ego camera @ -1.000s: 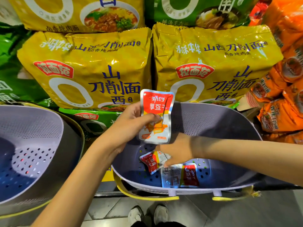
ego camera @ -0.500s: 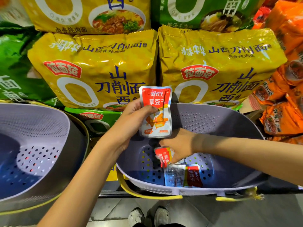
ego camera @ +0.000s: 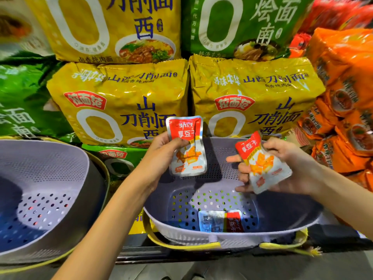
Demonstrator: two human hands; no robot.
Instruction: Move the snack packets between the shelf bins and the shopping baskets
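My left hand (ego camera: 161,150) grips a red-and-white snack packet (ego camera: 188,156) upright above the lilac perforated basket (ego camera: 282,223). My right hand (ego camera: 282,168) holds a second, identical packet (ego camera: 264,164), tilted, over the basket's right half. A third packet (ego camera: 221,221) lies flat on the basket floor near the front rim. Another lilac basket (ego camera: 40,168) stands to the left, and I see no packets in it.
Large yellow noodle bags (ego camera: 121,102) and green ones (ego camera: 22,93) are stacked on the shelf directly behind the baskets. Orange packs (ego camera: 347,118) pile up at the right. The grey floor and my shoes show below the shelf edge.
My right hand has lifted a packet out of the right basket and raised it to the right. My left hand keeps holding its packet in about the same place.
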